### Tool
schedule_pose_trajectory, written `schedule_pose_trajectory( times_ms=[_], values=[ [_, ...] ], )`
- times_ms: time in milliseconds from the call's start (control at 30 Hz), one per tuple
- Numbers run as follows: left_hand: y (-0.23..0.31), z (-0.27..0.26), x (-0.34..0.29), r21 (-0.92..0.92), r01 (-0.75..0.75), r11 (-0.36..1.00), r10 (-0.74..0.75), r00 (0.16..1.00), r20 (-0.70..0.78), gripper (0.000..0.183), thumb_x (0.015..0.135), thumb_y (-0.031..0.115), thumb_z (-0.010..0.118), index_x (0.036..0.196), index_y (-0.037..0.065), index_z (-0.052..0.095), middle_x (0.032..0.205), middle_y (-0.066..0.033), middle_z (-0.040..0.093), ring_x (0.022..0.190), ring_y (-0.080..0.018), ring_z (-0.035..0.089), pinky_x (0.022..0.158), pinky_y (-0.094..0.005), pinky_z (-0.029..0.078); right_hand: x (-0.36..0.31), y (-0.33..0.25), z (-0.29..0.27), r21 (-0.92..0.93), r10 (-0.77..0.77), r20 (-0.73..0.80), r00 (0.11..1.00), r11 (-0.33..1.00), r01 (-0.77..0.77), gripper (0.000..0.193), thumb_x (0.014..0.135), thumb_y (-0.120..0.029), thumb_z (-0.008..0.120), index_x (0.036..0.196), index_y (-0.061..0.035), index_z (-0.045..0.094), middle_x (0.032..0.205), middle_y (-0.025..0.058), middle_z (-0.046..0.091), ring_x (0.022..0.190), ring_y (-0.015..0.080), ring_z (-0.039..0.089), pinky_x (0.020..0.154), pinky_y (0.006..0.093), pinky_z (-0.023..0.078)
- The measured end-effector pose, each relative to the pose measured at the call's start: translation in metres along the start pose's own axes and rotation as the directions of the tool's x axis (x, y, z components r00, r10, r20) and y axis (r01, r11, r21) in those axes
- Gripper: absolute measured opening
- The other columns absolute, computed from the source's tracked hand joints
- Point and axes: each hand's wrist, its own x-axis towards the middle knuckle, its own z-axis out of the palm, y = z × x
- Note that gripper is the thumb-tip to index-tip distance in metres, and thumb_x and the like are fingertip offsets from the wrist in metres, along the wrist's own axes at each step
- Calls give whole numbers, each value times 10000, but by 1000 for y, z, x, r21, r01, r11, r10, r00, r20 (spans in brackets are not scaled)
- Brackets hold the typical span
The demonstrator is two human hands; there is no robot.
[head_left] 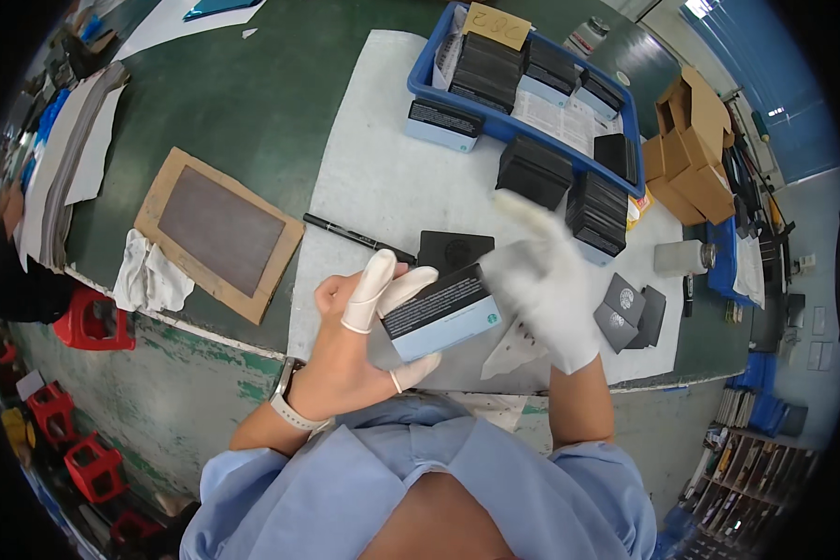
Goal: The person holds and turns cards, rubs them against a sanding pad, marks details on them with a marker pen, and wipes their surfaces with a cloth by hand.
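in the head view, the packet (443, 317), black on its far half and pale blue on its near half, was in the left hand (345, 350), just in front of the person's body. it lay to the right of that hand's palm, its long axis running left to right with the right end angled toward the far side. the left hand gripped it narrowly, capped fingers along the far edge and thumb at the near edge. the gloved right hand (546, 289) was just beside the packet's right end, one finger stretched to the far left; it was blurred, so i cannot tell how wide it was or whether it touched the packet.

just beyond the packet, a black square piece (455, 250) lay on the white sheet (355, 140) covering part of the green desk (252, 112), with a black pen (359, 237) to its left. past the right hand, toward the far right, stood black stacks (535, 171) and a blue tray (497, 123); the right hand lay between them and the packet. dark grey cards (625, 313) lay to its right, and a framed board (179, 177) lay well apart at left.
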Motion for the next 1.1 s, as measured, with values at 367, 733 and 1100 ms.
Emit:
schedule_pose_trajectory(
  times_ms=[367,733,1100],
  values=[
    [4,6,-7,-143,51,988,-41,997,66,1025,643,166,801,1444,48,171,1258,-108,553,1112,-224,514,957,-396,227,-2,4,10,-230,42,415,909,971,60,302,935,-149,526,1214,-35,552,974,49,621,752,38,561,611,194,451],
    [5,-1,0,-164,111,980,-113,994,-3,1008,667,163,778,1443,4,154,1233,-143,591,1155,-223,491,986,-355,207,-20,4,12,-175,-155,249,956,964,201,410,881,-94,569,1273,-20,474,703,96,642,647,144,618,646,260,504],
    [1,-12,-4,-182,93,979,-102,994,-42,1032,666,125,776,1457,20,122,1247,-192,539,1166,-264,508,998,-371,309,-18,14,-8,50,-201,-30,979,978,203,367,902,-59,508,1251,47,470,658,90,626,584,124,591,668,254,506]
  ],
)
